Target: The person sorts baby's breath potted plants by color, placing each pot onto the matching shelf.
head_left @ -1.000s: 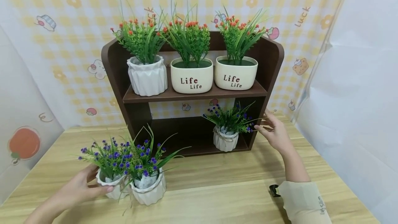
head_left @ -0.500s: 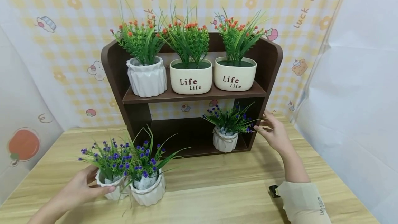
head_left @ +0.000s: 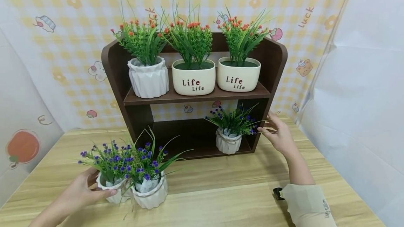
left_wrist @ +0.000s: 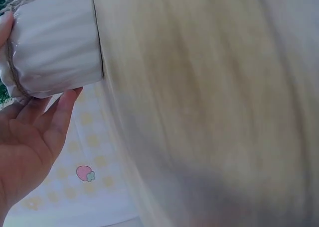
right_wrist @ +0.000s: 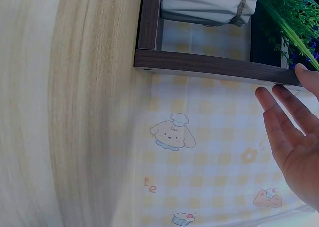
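Note:
In the head view my left hand (head_left: pixel 77 192) grips the white pot of a purple-flowered potted plant (head_left: pixel 116 190) on the table, thumb on the near side and fingers on the far side. The left wrist view shows that pot (left_wrist: pixel 57 48) with twine round it. Close by on its right stands another purple-flowered potted plant (head_left: pixel 151 193). My right hand (head_left: pixel 279 134) is at the right side of a dark brown two-level shelf (head_left: pixel 195 98), its thumb touching the front edge of the side panel (right_wrist: pixel 219 66) and its other fingers extended along the outside.
The upper level holds a white ribbed pot (head_left: pixel 148 80) and two cream "Life" planters (head_left: pixel 194 83), all with orange-red flowers. A third purple-flowered potted plant (head_left: pixel 228 143) stands at the lower level's right. A small black object (head_left: pixel 278 193) lies by the right sleeve (head_left: pixel 309 206).

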### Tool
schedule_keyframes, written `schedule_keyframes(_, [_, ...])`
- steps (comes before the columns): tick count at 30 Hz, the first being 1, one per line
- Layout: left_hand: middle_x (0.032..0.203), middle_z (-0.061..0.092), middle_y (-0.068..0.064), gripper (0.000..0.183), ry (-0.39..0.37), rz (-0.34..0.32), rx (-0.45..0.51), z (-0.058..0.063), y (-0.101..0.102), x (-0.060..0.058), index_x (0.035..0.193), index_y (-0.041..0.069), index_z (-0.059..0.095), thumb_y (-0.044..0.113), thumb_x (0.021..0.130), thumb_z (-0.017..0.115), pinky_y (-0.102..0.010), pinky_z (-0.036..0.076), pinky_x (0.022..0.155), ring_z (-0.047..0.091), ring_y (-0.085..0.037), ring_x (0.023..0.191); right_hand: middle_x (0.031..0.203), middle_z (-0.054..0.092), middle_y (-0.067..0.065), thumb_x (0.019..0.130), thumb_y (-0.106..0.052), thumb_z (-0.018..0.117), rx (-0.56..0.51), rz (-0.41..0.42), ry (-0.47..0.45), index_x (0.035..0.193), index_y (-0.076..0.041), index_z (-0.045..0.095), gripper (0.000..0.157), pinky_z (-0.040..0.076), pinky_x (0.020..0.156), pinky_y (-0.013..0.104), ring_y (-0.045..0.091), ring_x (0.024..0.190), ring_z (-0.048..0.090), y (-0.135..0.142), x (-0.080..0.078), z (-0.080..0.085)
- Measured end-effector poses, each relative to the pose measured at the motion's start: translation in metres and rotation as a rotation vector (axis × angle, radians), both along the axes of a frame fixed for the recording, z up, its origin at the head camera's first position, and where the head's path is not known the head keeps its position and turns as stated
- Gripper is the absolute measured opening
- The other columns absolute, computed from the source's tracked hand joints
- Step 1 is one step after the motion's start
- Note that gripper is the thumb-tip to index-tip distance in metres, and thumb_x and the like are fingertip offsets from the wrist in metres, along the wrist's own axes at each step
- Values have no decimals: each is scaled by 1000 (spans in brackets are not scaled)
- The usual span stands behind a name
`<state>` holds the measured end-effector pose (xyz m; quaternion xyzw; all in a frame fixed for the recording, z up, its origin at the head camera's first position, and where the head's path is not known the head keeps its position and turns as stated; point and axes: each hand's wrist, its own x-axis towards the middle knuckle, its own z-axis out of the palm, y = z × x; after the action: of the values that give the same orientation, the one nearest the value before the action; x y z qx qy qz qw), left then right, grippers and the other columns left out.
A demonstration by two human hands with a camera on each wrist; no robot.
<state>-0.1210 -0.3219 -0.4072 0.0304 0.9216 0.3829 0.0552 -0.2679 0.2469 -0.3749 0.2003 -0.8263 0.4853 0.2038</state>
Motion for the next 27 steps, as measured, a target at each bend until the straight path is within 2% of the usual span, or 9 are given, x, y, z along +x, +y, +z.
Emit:
schedule_keyframes(5, [131, 49, -44, 85, 25, -13, -44, 4, 2, 0, 139, -21, 33, 25, 84, 80, -33, 61, 77, 59, -56, 114, 116, 60, 15, 87, 11, 67, 0, -2, -4, 149, 0, 42, 68, 51, 85, 7, -16, 95, 58, 0, 1, 1])
schedule_keyframes(7, [130, 52, -41, 83, 12, -11, -52, 5, 2, 0, 137, -20, 37, 27, 84, 80, -32, 61, 76, 62, -52, 112, 116, 60, 18, 87, 11, 68, 1, -5, -6, 149, 0, 42, 68, 51, 84, 7, -15, 95, 58, 0, 1, 1])
schedule_keyframes(12, [140, 34, -50, 92, -64, 2, -56, 7, 3, -1, 142, -22, 25, 32, 88, 76, -55, 56, 90, 48, -65, 120, 114, 59, -6, 88, 8, 68, 3, -5, -11, 150, -2, 41, 68, 50, 85, 7, -16, 96, 57, 1, 1, 1])
schedule_keyframes(14, [140, 35, -49, 90, -57, -2, -28, 6, 4, -1, 143, -21, 24, 30, 89, 75, -55, 55, 92, 47, -65, 121, 114, 56, -14, 88, 8, 68, -2, -4, -12, 150, -1, 41, 68, 50, 85, 7, -16, 97, 57, 1, 1, 1])
schedule_keyframes(16, [137, 42, -46, 86, -31, -8, 9, 4, 5, 1, 143, -19, 26, 25, 88, 76, -50, 57, 90, 51, -61, 119, 115, 56, -12, 88, 9, 67, -4, -4, -20, 150, 0, 41, 68, 50, 84, 6, -16, 97, 56, 1, 2, 1])
schedule_keyframes(19, [135, 48, -40, 83, 1, 2, 32, 1, 7, 2, 142, -17, 30, 22, 87, 77, -46, 59, 88, 55, -57, 118, 124, 58, 5, 89, 10, 65, -10, -2, -52, 151, 1, 37, 69, 50, 83, 6, -18, 97, 55, 2, 4, 1])
schedule_keyframes(23, [139, 40, -45, 87, -3, 32, 5, 2, 8, 5, 143, -17, 27, 25, 86, 78, -56, 54, 92, 47, -64, 122, 131, 54, 24, 90, 10, 63, -5, 3, -79, 153, 1, 34, 70, 49, 82, 4, -19, 97, 54, 1, 5, 1])
schedule_keyframes(25, [142, 35, -47, 89, -18, 40, -7, 3, 7, 6, 144, -17, 25, 27, 87, 77, -61, 51, 94, 42, -66, 125, 128, 56, 21, 89, 9, 65, -2, 0, -60, 152, 0, 36, 69, 50, 83, 5, -18, 97, 54, 0, 4, 1])
schedule_keyframes(27, [142, 35, -47, 89, -16, 50, -11, 4, 6, 8, 144, -18, 25, 28, 87, 77, -63, 50, 94, 41, -66, 126, 121, 60, 7, 89, 9, 66, -3, -1, -37, 151, -1, 39, 69, 50, 84, 6, -17, 97, 56, 0, 3, 1])
